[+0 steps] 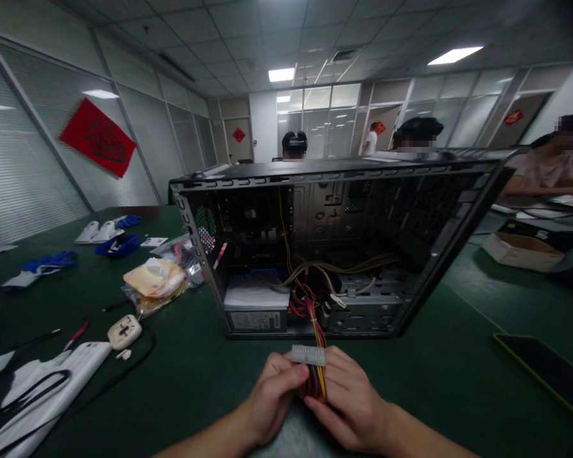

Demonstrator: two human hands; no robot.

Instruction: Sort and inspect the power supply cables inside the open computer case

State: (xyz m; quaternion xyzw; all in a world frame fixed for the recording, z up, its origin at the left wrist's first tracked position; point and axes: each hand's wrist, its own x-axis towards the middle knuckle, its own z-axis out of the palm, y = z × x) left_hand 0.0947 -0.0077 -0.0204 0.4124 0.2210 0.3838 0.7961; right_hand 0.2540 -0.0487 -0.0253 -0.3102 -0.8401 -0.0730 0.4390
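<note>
In front of the open computer case [401, 318], my left hand [277, 391] and my right hand [356, 401] meet around a power cable [321, 381]. Its wide, pale multi-pin connector [308, 354] points up between them. My left thumb presses on the coloured wires just below the connector, and the right fingers wrap them from the other side. From the hands the bundle runs back into the case, beside the power supply [255, 320] at the lower left. White paper [256, 294] lies on top of that unit. A loose white plug [337, 301] hangs from thinner wires inside.
At left lie gloves [52, 261], a blue tray [118, 245], plastic bags [155, 283], a white power strip [67, 394] and loose cords. A green-edged dark tablet-like object [544, 366] is at right, with a cardboard box [523, 251] beyond. Other people sit behind the case.
</note>
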